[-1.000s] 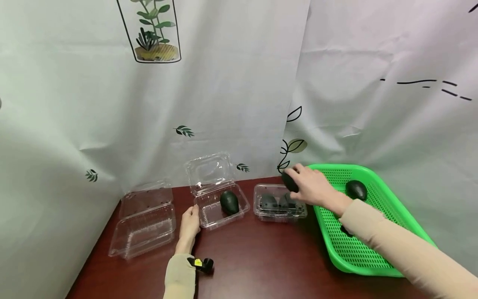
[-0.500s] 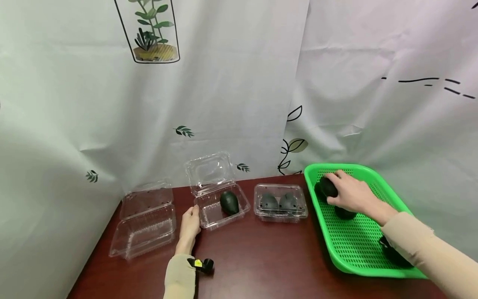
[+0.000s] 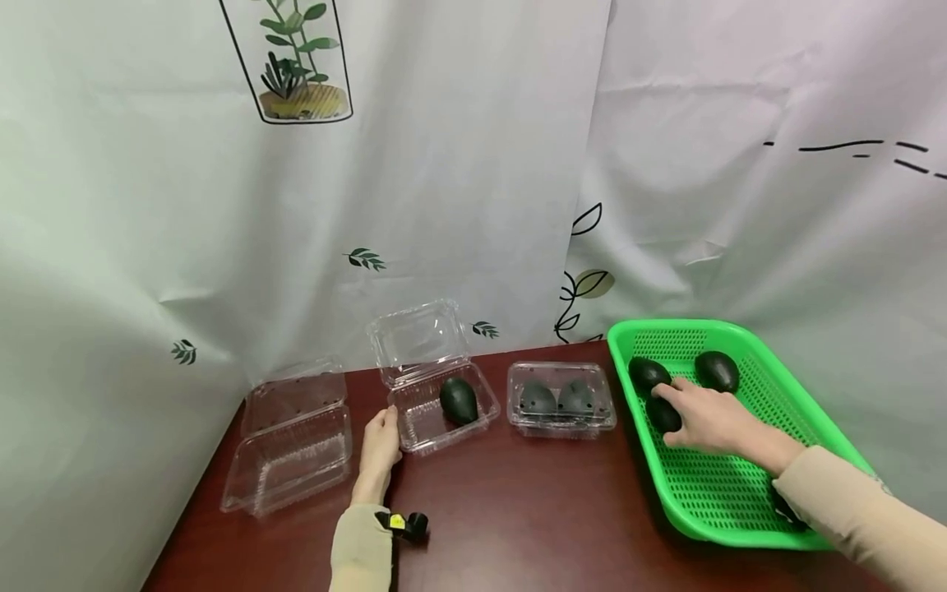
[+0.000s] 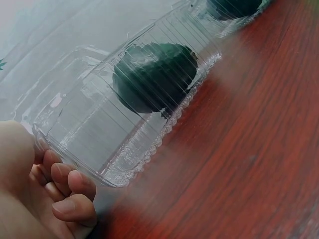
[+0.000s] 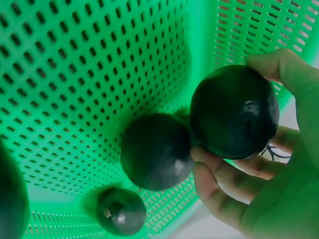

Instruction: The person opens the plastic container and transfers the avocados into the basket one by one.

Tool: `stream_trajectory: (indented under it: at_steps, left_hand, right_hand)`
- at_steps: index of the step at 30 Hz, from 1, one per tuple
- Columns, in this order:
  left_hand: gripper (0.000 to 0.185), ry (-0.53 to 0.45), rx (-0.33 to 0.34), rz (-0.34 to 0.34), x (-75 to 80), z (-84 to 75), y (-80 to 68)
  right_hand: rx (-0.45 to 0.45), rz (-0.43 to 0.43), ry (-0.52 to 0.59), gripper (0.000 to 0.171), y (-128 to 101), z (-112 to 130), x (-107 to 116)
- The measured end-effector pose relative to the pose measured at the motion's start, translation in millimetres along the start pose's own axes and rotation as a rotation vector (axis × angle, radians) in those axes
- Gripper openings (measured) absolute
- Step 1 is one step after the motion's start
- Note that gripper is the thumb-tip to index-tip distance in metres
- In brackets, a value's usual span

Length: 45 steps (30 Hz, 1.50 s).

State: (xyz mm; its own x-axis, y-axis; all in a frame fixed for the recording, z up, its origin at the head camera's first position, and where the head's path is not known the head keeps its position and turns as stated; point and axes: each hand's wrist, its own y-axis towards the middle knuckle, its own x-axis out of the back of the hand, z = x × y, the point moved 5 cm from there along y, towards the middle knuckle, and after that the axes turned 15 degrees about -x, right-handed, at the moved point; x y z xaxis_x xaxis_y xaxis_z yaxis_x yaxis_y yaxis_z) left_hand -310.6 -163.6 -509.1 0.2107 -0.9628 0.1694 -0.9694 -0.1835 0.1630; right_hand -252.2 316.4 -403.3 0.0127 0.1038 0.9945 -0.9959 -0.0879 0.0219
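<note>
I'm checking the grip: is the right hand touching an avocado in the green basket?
Touching: the right wrist view shows the right hand gripping an avocado between thumb and fingers.

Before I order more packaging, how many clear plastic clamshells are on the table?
3: an open far-left clamshell, an open middle clamshell at the left hand, and a closed right-hand clamshell beside the green basket. None seems hidden.

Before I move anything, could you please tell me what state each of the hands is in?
Left hand: closed, holding the edge of the middle clear container.
Right hand: closed, holding a dark avocado in the green basket.
</note>
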Motion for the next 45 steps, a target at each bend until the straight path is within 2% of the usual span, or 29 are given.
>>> stream_trajectory:
  at_steps: [4, 10, 18, 23, 28, 32, 36, 38, 45]
  left_hand:
    - [0.038, -0.005, -0.007, -0.003, -3.1, 0.3, -2.4]
    - [0.038, -0.002, 0.023, 0.007, -7.5, 8.1, -10.5]
    - [0.037, 0.001, 0.015, 0.016, -7.1, 3.4, -6.4]
    - [0.037, 0.002, 0.017, 0.018, -6.1, 0.0, -2.4]
    - [0.037, 0.009, 0.005, 0.008, -3.8, -3.4, -0.1]
    - [0.037, 0.016, 0.006, 0.000, -0.8, -3.0, -0.7]
    - [0.037, 0.016, 0.010, 0.011, 0.1, -1.7, -2.1]
    - [0.037, 0.010, 0.010, 0.012, 0.3, -1.9, -2.6]
    - [0.038, 0.018, 0.000, 0.010, 1.3, -2.3, -2.4]
  right_hand:
    - [-0.004, 0.070, 0.007, 0.066, 2.4, 2.9, -1.6]
    - [-0.013, 0.192, 0.029, 0.069, 4.2, 1.0, -13.2]
    - [0.018, 0.129, -0.018, 0.070, 8.1, -1.9, -17.1]
    - [0.023, 0.124, -0.018, 0.072, 8.6, -1.4, -15.8]
    - [0.024, 0.141, -0.008, 0.081, 8.2, 2.8, -11.9]
    - [0.016, 0.214, -0.001, 0.087, 8.2, 8.8, -1.4]
    - [0.009, 0.312, -0.028, 0.087, 12.2, 16.0, 18.1]
    - [0.014, 0.333, -0.033, 0.086, 16.7, 20.7, 29.0]
    - [0.096, 0.262, 0.015, 0.082, 37.1, 46.9, 71.1]
